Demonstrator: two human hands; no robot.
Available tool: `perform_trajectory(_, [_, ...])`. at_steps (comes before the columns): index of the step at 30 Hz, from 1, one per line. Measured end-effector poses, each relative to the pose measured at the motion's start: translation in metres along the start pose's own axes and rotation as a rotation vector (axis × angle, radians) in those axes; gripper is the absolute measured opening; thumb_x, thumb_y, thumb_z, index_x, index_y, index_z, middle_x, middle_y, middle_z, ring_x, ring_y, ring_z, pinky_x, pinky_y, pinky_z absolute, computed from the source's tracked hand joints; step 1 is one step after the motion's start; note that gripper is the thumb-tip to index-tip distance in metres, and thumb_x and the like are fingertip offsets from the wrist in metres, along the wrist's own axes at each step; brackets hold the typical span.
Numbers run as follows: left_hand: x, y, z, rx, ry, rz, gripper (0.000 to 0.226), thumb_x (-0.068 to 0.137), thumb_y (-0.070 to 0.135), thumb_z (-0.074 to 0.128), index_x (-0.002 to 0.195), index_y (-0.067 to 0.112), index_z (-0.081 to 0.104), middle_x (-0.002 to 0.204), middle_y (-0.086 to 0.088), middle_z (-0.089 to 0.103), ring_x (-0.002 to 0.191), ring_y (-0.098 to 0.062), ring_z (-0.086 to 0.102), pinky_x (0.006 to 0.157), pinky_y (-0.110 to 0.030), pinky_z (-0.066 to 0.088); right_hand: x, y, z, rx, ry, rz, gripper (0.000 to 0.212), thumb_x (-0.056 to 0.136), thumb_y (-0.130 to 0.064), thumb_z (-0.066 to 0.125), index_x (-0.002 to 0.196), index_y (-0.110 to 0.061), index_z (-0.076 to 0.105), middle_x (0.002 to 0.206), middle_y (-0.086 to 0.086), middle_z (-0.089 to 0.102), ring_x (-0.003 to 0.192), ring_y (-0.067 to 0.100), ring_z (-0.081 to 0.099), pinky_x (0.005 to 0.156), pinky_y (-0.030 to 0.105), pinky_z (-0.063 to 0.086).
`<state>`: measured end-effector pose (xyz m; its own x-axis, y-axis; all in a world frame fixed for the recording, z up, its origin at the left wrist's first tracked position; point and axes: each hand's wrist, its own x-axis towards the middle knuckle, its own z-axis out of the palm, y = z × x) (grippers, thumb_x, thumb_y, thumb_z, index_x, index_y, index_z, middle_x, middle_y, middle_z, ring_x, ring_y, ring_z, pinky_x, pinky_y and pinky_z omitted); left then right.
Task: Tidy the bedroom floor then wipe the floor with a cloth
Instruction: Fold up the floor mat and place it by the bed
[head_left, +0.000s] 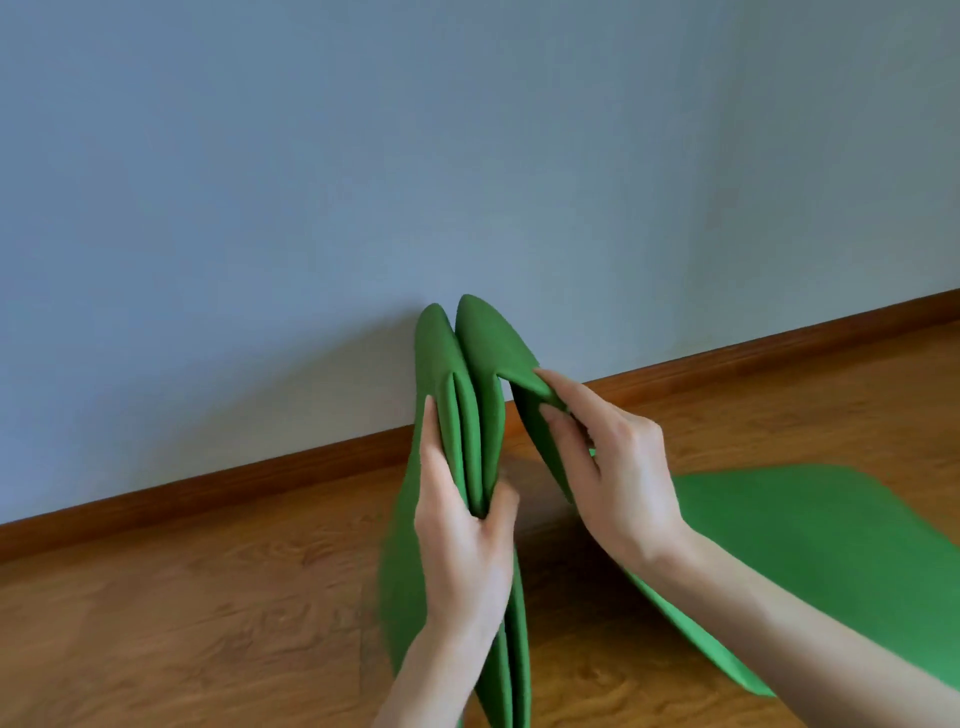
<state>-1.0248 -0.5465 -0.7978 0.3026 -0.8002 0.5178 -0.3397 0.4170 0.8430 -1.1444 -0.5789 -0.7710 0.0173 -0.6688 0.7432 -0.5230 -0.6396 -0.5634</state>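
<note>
Green foam mat (810, 545), ctr to lower right of frame: accordion-folded, folds held upright, unfolded end flat on wood floor (182, 623). Left hand (462, 540), ctr: fingers + thumb clamped round stacked folds. Right hand (613, 467), ctr-right: pinches next fold's edge. Brown skirting board (208, 483) and grey-blue wall (311, 182), upper frame.

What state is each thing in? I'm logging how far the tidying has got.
Green foam folding mat: part folded upright in panels, part flat on floor.
Left hand: grips the gathered panels.
Right hand: pinches the next fold's top.
Wooden plank floor: cloth not in view.
</note>
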Motion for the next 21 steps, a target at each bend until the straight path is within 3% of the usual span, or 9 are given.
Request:
perform_trajectory(5, [0.018, 0.006, 0.002, -0.275, 0.110, -0.041, 0.064, 0.085, 0.022, 0.055, 0.141, 0.007, 0.030, 0.129, -0.005, 0.056, 0.118, -0.013, 0.055, 0.096, -0.025, 0.046, 0.010, -0.034, 0.021, 0.081, 0.110, -0.054, 0.034, 0.092, -0.025, 0.049, 0.120, -0.011, 0.063, 0.091, 0.000, 0.073, 0.070, 0.010, 0.066, 0.062, 0.026, 0.051])
perform_trajectory(10, [0.021, -0.018, -0.007, -0.325, -0.132, -0.130, 0.076, 0.089, 0.050, 0.042, 0.148, 0.013, 0.012, 0.144, 0.014, 0.038, 0.133, 0.000, 0.036, 0.104, -0.015, 0.033, -0.009, -0.014, 0.037, 0.089, -0.083, 0.136, 0.044, 0.091, -0.036, 0.051, 0.131, -0.020, 0.053, 0.122, -0.013, 0.057, 0.110, 0.004, 0.058, 0.092, 0.028, 0.050])
perform_trajectory(12, [0.014, -0.023, -0.015, -0.338, -0.167, -0.163, 0.082, 0.086, 0.054, 0.052, 0.148, 0.018, 0.013, 0.146, 0.012, 0.039, 0.136, -0.006, 0.034, 0.109, -0.023, 0.031, -0.024, 0.000, 0.035, 0.108, -0.237, 0.148, 0.054, 0.091, -0.043, 0.048, 0.139, -0.020, 0.044, 0.137, -0.012, 0.046, 0.126, 0.001, 0.046, 0.102, 0.029, 0.043])
perform_trajectory(14, [0.011, -0.024, -0.024, -0.345, -0.161, -0.180, 0.079, 0.080, 0.043, 0.061, 0.144, 0.023, 0.020, 0.138, 0.017, 0.047, 0.131, -0.005, 0.041, 0.105, -0.022, 0.037, -0.037, 0.008, 0.033, 0.082, -0.374, 0.023, 0.067, 0.091, -0.050, 0.047, 0.146, -0.016, 0.030, 0.150, -0.005, 0.032, 0.139, 0.003, 0.028, 0.112, 0.024, 0.028])
perform_trajectory(16, [0.014, -0.022, -0.031, -0.333, -0.197, -0.190, 0.083, 0.074, 0.036, 0.067, 0.143, 0.023, 0.024, 0.132, 0.017, 0.053, 0.125, -0.003, 0.047, 0.099, -0.020, 0.042, -0.048, 0.010, 0.034, 0.032, -0.463, -0.018, 0.084, 0.087, -0.061, 0.043, 0.151, -0.023, 0.003, 0.158, -0.001, 0.011, 0.145, 0.008, 0.007, 0.117, 0.023, 0.013])
perform_trajectory(19, [0.013, -0.010, -0.030, -0.188, -0.196, -0.202, 0.108, 0.062, 0.040, 0.078, 0.147, 0.029, 0.012, 0.136, 0.013, 0.048, 0.125, 0.000, 0.046, 0.104, -0.027, 0.041, -0.065, 0.006, 0.046, -0.064, -0.497, 0.130, 0.104, 0.072, -0.076, 0.045, 0.136, -0.047, -0.032, 0.157, 0.003, -0.016, 0.143, 0.012, -0.019, 0.119, 0.041, 0.006])
perform_trajectory(21, [0.008, -0.005, -0.021, -0.092, -0.098, -0.220, 0.112, 0.059, 0.037, 0.084, 0.145, 0.032, 0.012, 0.133, 0.018, 0.046, 0.122, 0.006, 0.046, 0.103, -0.024, 0.040, -0.076, 0.001, 0.057, -0.068, -0.404, 0.223, 0.106, 0.070, -0.070, 0.049, 0.137, -0.046, -0.030, 0.158, 0.006, -0.011, 0.144, 0.014, -0.017, 0.119, 0.046, 0.009])
